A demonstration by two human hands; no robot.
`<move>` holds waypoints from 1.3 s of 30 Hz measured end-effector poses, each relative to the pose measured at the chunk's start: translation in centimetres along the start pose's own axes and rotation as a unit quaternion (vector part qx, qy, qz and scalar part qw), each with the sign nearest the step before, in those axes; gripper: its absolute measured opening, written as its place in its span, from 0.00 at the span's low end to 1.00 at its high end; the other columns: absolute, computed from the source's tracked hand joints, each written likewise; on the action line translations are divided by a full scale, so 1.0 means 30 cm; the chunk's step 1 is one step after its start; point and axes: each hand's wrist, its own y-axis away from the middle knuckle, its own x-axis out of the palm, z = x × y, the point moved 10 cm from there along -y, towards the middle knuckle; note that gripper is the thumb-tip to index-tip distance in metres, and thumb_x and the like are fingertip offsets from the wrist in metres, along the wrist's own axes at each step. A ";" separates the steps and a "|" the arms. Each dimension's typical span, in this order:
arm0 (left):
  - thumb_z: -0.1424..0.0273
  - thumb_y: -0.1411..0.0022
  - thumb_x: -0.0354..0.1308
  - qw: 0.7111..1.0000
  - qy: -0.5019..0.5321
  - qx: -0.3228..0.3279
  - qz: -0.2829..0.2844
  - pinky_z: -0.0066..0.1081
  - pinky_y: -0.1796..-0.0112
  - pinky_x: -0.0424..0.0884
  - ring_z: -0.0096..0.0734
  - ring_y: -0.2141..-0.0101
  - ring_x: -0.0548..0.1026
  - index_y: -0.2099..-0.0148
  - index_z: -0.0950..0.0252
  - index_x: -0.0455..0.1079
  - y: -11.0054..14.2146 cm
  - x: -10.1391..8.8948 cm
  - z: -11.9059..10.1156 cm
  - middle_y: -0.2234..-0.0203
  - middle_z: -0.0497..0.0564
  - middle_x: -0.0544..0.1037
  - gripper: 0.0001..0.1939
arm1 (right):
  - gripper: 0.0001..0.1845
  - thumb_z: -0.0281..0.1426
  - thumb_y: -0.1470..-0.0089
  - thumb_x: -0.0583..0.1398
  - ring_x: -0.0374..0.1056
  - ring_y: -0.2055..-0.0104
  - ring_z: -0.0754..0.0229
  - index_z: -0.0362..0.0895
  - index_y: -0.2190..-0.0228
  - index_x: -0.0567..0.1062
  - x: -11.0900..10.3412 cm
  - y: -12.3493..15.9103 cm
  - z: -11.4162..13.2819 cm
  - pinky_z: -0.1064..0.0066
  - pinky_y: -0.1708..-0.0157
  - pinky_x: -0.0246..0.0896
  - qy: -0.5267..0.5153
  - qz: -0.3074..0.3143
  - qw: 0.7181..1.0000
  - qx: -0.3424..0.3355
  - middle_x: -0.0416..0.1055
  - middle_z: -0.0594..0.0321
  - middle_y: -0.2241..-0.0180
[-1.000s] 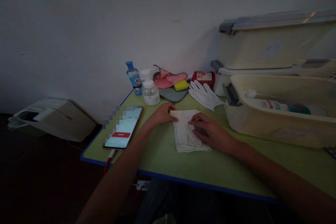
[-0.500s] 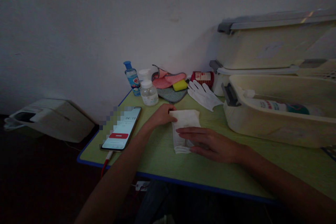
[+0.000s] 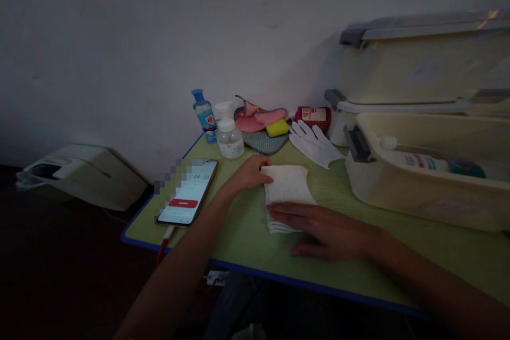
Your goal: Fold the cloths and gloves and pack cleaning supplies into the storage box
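Observation:
A folded white cloth (image 3: 287, 183) lies on the green table in front of me. My left hand (image 3: 255, 171) is closed at its far left corner, thumb on top and fingertips partly hidden behind the edge. Flat across the near part of the cloth rests my right hand (image 3: 324, 227), fingers stretched out and thumb apart on the table side. Beyond the cloth lies a white glove (image 3: 314, 144), touched by neither hand.
Left of my left forearm is a phone (image 3: 187, 194) on a red cable. At the back stand a blue bottle (image 3: 206, 121), a clear pump bottle (image 3: 231, 143), pink and grey cloths (image 3: 263, 141), a yellow sponge (image 3: 277, 127) and a red bottle (image 3: 313, 116). Cream bins (image 3: 422, 194) fill the right.
My right hand has slid toward me and flattened, thumb now off the cloth. The cloth's upper layer looks smoother and spreads wider. My left hand keeps its corner; the view has shifted slightly.

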 end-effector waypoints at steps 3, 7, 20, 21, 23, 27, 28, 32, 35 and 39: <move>0.80 0.60 0.60 1.000 0.002 0.007 -0.014 0.25 0.72 0.61 0.25 0.75 0.67 0.71 0.69 0.68 0.010 -0.015 -0.020 0.78 0.42 0.69 0.09 | 0.34 0.39 0.46 0.56 0.47 0.38 0.57 0.33 0.43 0.57 0.004 0.001 0.002 0.65 0.40 0.45 0.002 0.003 1.000 -0.002 0.50 0.49 0.39; 0.80 0.59 0.59 0.999 0.006 0.023 -0.036 0.25 0.73 0.61 0.26 0.74 0.69 0.71 0.68 0.67 0.036 -0.036 -0.067 0.77 0.43 0.71 0.08 | 0.33 0.39 0.46 0.56 0.48 0.38 0.58 0.36 0.43 0.57 -0.002 0.003 0.000 0.65 0.41 0.46 -0.007 -0.013 1.000 -0.003 0.51 0.50 0.40; 0.83 0.53 0.56 0.984 -0.041 0.104 -0.142 0.26 0.71 0.64 0.26 0.75 0.71 0.73 0.65 0.68 0.250 -0.046 -0.239 0.79 0.44 0.74 0.08 | 0.31 0.36 0.45 0.56 0.49 0.39 0.55 0.39 0.42 0.57 0.001 -0.003 0.000 0.61 0.42 0.47 -0.022 -0.013 1.000 -0.012 0.52 0.49 0.40; 0.84 0.52 0.55 0.980 -0.052 0.117 -0.152 0.27 0.71 0.64 0.26 0.76 0.71 0.73 0.65 0.68 0.269 -0.041 -0.244 0.79 0.44 0.74 0.09 | 0.31 0.35 0.45 0.56 0.50 0.39 0.54 0.39 0.42 0.57 0.002 -0.004 0.001 0.61 0.42 0.48 -0.024 -0.011 1.000 -0.012 0.53 0.49 0.40; 0.85 0.53 0.54 0.970 -0.073 0.149 -0.177 0.28 0.70 0.64 0.27 0.75 0.71 0.72 0.64 0.69 0.307 -0.032 -0.254 0.79 0.44 0.75 0.11 | 0.31 0.35 0.45 0.56 0.53 0.41 0.54 0.41 0.42 0.56 0.003 -0.003 -0.002 0.62 0.43 0.50 -0.030 -0.007 0.999 -0.006 0.54 0.50 0.41; 0.87 0.53 0.49 0.939 -0.104 0.237 -0.228 0.29 0.70 0.62 0.28 0.75 0.70 0.70 0.65 0.68 0.375 -0.013 -0.274 0.78 0.45 0.76 0.14 | 0.31 0.35 0.45 0.56 0.60 0.45 0.53 0.44 0.41 0.55 0.010 0.003 -0.013 0.63 0.48 0.57 -0.037 -0.003 0.999 0.014 0.59 0.52 0.43; 0.87 0.53 0.48 0.931 -0.111 0.255 -0.237 0.30 0.70 0.61 0.28 0.75 0.70 0.69 0.65 0.68 0.387 -0.008 -0.277 0.77 0.46 0.76 0.14 | 0.30 0.34 0.45 0.56 0.60 0.45 0.53 0.44 0.42 0.56 0.011 0.005 -0.013 0.63 0.48 0.57 -0.036 -0.002 0.999 0.015 0.60 0.52 0.44; 0.84 0.48 0.48 0.911 -0.141 0.291 -0.254 0.31 0.68 0.61 0.28 0.73 0.68 0.67 0.65 0.67 0.413 0.010 -0.280 0.72 0.48 0.78 0.12 | 0.27 0.33 0.45 0.56 0.61 0.46 0.52 0.43 0.44 0.61 0.008 0.005 -0.015 0.63 0.49 0.58 -0.031 -0.007 0.999 0.022 0.63 0.52 0.46; 0.82 0.43 0.47 0.899 -0.160 0.313 -0.263 0.32 0.68 0.60 0.29 0.73 0.68 0.66 0.66 0.67 0.430 0.018 -0.292 0.71 0.49 0.78 0.10 | 0.26 0.32 0.46 0.56 0.61 0.46 0.53 0.41 0.46 0.63 0.005 0.004 -0.017 0.63 0.49 0.58 -0.032 -0.009 0.999 0.026 0.64 0.51 0.47; 0.80 0.40 0.45 0.882 -0.197 0.331 -0.270 0.31 0.69 0.60 0.28 0.73 0.68 0.65 0.67 0.67 0.444 0.028 -0.307 0.71 0.50 0.78 0.10 | 0.24 0.33 0.46 0.56 0.63 0.48 0.53 0.43 0.47 0.65 0.000 0.004 -0.020 0.63 0.50 0.59 -0.033 -0.025 0.999 0.024 0.65 0.53 0.48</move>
